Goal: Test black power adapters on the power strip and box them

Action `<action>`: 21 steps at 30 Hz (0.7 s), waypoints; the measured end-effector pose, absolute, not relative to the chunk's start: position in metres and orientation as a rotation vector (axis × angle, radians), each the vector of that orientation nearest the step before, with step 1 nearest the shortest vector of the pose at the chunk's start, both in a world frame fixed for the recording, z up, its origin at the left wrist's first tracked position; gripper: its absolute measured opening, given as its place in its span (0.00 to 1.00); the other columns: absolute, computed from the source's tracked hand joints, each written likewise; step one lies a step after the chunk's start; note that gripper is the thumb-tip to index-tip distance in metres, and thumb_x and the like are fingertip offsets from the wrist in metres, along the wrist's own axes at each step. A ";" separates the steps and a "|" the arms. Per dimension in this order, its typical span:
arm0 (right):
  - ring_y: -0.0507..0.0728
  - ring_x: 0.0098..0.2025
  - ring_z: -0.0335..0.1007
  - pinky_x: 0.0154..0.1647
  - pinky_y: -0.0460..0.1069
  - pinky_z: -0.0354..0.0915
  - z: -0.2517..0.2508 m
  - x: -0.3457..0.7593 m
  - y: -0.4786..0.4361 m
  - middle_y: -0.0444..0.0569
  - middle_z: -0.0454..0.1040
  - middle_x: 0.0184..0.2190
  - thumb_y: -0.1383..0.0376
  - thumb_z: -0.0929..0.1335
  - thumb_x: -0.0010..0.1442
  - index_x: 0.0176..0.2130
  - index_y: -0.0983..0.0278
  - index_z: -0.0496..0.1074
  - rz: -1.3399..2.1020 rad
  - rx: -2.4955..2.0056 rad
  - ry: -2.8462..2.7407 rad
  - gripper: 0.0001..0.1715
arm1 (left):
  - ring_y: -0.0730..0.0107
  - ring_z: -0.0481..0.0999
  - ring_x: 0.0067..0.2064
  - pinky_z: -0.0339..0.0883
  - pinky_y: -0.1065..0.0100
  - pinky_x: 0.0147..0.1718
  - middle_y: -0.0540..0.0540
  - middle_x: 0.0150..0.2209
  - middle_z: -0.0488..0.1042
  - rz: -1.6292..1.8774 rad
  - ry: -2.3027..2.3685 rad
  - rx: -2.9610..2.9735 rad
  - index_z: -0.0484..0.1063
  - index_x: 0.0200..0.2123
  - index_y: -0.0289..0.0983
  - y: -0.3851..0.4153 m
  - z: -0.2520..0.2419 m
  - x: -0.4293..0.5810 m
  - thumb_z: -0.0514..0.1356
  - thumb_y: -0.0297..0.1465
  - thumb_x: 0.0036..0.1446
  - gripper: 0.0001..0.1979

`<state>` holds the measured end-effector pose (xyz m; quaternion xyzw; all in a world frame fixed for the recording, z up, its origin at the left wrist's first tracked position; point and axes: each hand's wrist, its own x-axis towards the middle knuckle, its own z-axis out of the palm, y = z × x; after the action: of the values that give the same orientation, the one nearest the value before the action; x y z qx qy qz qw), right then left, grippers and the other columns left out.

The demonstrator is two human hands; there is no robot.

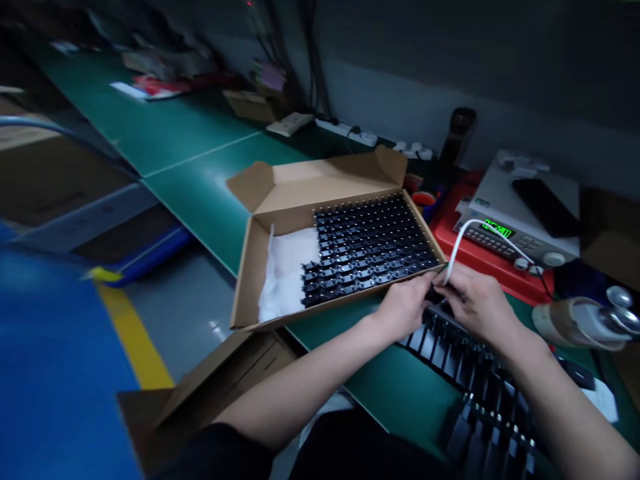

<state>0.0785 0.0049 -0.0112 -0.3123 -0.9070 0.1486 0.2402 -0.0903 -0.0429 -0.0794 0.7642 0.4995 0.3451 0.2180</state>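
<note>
I see 2 hands meeting at front-right corner of box (249,267). Right hand (475,301) fingers clamped on end of white cable (467,230). Left hand (407,305) fingers curled in against it, grip hidden, can't tell. Cable arcs up-right to tester (520,220). Box half full of black parts (370,247), with its front-left corner overhanging bench (200,167) edge. Rack (470,373) lies under both wrists along near edge. Right side tight: tester and tape (565,320) close. Open bench left and behind box.
</note>
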 end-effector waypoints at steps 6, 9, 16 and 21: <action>0.58 0.38 0.75 0.40 0.52 0.71 -0.012 0.079 0.005 0.49 0.76 0.36 0.71 0.65 0.65 0.38 0.61 0.71 0.433 -0.854 -2.469 0.06 | 0.57 0.76 0.57 0.72 0.55 0.56 0.39 0.55 0.75 0.967 1.366 2.112 0.58 0.61 0.36 -0.042 -0.081 -0.091 0.57 0.20 0.57 0.29; 0.58 0.39 0.75 0.40 0.52 0.70 -0.011 0.078 0.001 0.49 0.77 0.37 0.72 0.65 0.64 0.38 0.60 0.71 0.445 -0.866 -2.440 0.07 | 0.56 0.75 0.57 0.72 0.53 0.57 0.37 0.56 0.75 0.991 1.359 2.126 0.58 0.62 0.35 -0.042 -0.084 -0.091 0.57 0.21 0.57 0.29; 0.57 0.38 0.74 0.40 0.51 0.69 -0.011 0.077 0.000 0.48 0.76 0.37 0.72 0.66 0.63 0.37 0.61 0.70 0.481 -0.912 -2.428 0.06 | 0.57 0.76 0.57 0.72 0.54 0.57 0.40 0.55 0.75 1.032 1.374 2.141 0.59 0.63 0.37 -0.041 -0.089 -0.091 0.57 0.20 0.58 0.29; 0.56 0.38 0.73 0.41 0.51 0.69 -0.011 0.076 -0.001 0.48 0.75 0.36 0.73 0.66 0.63 0.37 0.61 0.69 0.491 -0.924 -2.441 0.06 | 0.57 0.77 0.56 0.73 0.55 0.56 0.40 0.55 0.76 1.072 1.372 2.158 0.61 0.62 0.36 -0.041 -0.090 -0.091 0.57 0.20 0.58 0.28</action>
<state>0.0763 -0.0008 -0.0109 -0.3377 -0.8922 0.1794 0.2404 -0.0907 -0.0410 -0.0903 0.7652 0.4863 0.3800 0.1833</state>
